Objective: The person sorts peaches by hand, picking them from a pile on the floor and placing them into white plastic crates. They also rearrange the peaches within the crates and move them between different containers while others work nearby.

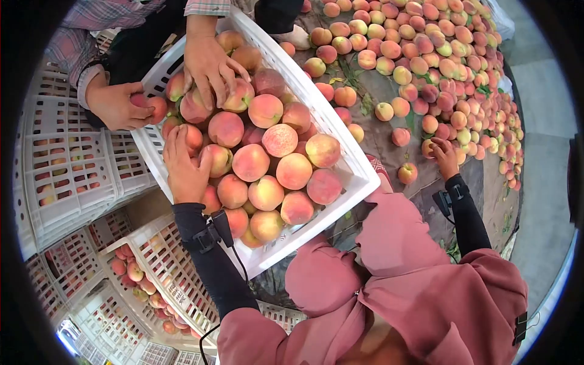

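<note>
**Desk:** Seen from above, over pink-clad knees (395, 243), with two black-sleeved arms reaching well apart. On the left?

**Photographer:** Shows the left hand (182, 167) laid palm down inside the white crate (292, 243), close to its left rim. Fingers stretched forward and held close together, resting on the crate peaches (267, 164). Nothing closed in the grip.

**Desk:** And on the right?

**Photographer:** Well apart from the crate, out on the dark ground sheet (380, 152). Finds the right hand (446, 157) at the near edge of the loose pile (426, 61), fingers curled round a single peach (429, 148). Impossible to tell whether lifted or lying on the sheet.

**Desk:** State of the crate?

**Photographer:** Heaped nearly to the rim with red-and-yellow fruit. Set between the knees and a co-worker opposite, with the pile just beside its right wall.

**Desk:** Other hands in there?

**Photographer:** Two, out of plaid sleeves (91, 30) at the far end. Shows the co-worker's spread hand (210, 67) pressed over fruit in the far part of the crate, fingers wide. Beside it, at the far-left rim, the co-worker's other hand (115, 104), closed on a red peach (152, 108).

**Desk:** Around the edges?

**Photographer:** Stacked white crates (67, 164) at left, just beside the full one. Lower down, a slatted crate (176, 286) partly filled with more peaches.
</note>
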Demonstrator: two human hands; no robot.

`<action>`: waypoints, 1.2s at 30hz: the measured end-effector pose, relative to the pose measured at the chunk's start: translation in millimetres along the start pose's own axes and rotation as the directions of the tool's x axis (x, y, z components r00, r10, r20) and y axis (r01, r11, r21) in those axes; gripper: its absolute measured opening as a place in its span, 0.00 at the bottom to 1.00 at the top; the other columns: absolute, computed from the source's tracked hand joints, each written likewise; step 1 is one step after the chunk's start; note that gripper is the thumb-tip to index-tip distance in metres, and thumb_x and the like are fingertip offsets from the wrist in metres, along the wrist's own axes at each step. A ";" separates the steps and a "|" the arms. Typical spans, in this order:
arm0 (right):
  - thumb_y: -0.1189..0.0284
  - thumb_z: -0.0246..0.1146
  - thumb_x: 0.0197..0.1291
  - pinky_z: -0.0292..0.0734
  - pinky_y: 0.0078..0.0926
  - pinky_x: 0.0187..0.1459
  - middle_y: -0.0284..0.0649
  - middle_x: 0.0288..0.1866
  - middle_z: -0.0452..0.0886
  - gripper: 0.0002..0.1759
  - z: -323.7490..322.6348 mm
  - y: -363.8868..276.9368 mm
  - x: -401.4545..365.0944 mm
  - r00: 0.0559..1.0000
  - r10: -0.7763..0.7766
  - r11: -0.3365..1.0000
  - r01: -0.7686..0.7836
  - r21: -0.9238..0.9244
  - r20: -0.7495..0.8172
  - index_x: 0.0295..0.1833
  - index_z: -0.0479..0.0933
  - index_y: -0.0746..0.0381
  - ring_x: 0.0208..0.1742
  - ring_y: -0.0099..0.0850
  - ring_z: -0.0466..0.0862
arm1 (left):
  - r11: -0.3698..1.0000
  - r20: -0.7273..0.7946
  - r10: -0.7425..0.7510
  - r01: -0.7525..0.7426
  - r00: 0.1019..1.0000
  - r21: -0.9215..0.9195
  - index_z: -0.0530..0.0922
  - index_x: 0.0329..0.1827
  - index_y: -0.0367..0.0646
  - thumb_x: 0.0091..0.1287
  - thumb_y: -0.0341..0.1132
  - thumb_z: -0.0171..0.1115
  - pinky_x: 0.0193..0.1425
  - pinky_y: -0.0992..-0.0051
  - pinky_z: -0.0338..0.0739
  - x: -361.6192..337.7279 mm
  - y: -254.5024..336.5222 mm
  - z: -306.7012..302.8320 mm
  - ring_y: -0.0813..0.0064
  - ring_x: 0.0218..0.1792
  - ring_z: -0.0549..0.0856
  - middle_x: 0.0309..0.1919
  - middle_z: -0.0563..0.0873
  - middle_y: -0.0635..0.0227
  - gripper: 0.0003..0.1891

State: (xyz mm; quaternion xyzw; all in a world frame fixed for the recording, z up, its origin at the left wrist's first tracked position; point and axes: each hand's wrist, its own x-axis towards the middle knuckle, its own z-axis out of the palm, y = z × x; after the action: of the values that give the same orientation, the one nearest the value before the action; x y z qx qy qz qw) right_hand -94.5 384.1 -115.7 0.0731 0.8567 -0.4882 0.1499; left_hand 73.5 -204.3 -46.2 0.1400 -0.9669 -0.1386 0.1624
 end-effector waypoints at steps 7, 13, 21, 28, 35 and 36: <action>0.70 0.55 0.68 0.69 0.23 0.57 0.36 0.54 0.76 0.17 79.5 -111.0 39.3 0.897 -0.370 0.929 0.362 0.079 0.243 0.59 0.72 0.65 0.57 0.25 0.75 | 1.000 -0.015 -0.006 0.006 1.000 0.004 0.68 0.64 0.38 0.57 0.37 0.64 0.70 0.57 0.60 -0.5 -1.6 0.2 0.49 0.65 0.67 0.63 0.70 0.50 0.31; 0.69 0.56 0.68 0.70 0.24 0.56 0.36 0.52 0.77 0.18 85.0 -120.6 28.6 0.885 -0.369 0.929 0.357 0.095 0.283 0.59 0.71 0.67 0.54 0.25 0.75 | 1.000 0.002 0.026 -0.026 1.000 0.011 0.66 0.66 0.38 0.59 0.38 0.63 0.71 0.54 0.57 -3.2 -6.4 11.8 0.46 0.68 0.65 0.65 0.69 0.46 0.32; 0.69 0.58 0.66 0.71 0.26 0.56 0.36 0.52 0.78 0.18 142.9 -228.5 12.6 0.703 -0.622 0.781 0.523 0.341 0.344 0.59 0.72 0.64 0.53 0.25 0.77 | 0.999 -0.045 -0.006 0.007 0.999 0.038 0.67 0.63 0.36 0.58 0.37 0.63 0.72 0.54 0.58 -3.0 -2.2 8.5 0.45 0.66 0.66 0.63 0.70 0.44 0.30; 0.71 0.64 0.51 0.75 0.31 0.49 0.40 0.47 0.79 0.24 338.7 -361.2 -6.7 -0.028 -0.775 0.164 0.956 0.244 0.632 0.56 0.74 0.63 0.50 0.36 0.80 | 0.992 -0.133 -0.127 0.127 0.983 -0.007 0.70 0.59 0.39 0.52 0.36 0.65 0.69 0.56 0.64 -4.2 8.9 5.2 0.47 0.65 0.66 0.62 0.70 0.48 0.29; 0.66 0.65 0.43 0.65 0.30 0.55 0.33 0.44 0.78 0.22 436.3 -369.9 11.1 -0.451 -0.602 -0.664 0.741 -0.101 0.659 0.47 0.76 0.59 0.53 0.33 0.73 | 0.978 -0.078 -0.208 0.208 0.975 -0.010 0.71 0.59 0.42 0.51 0.42 0.65 0.60 0.55 0.74 -6.0 15.2 -1.1 0.53 0.69 0.63 0.65 0.67 0.53 0.31; 0.66 0.65 0.43 0.65 0.30 0.55 0.33 0.44 0.78 0.22 445.2 -369.0 21.8 -0.467 -0.586 -0.679 0.729 -0.087 0.663 0.47 0.76 0.59 0.53 0.33 0.73 | 0.974 -0.094 -0.224 0.224 0.970 -0.018 0.71 0.59 0.42 0.51 0.42 0.65 0.60 0.55 0.74 -6.6 15.7 -2.0 0.53 0.69 0.63 0.65 0.67 0.53 0.31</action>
State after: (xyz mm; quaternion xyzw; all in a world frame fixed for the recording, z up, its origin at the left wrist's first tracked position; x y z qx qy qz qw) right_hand -132.7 -187.6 -35.3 -0.8022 0.5447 -0.0305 -0.2425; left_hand 76.7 -188.2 -41.3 0.2540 -0.9355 -0.1529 0.1921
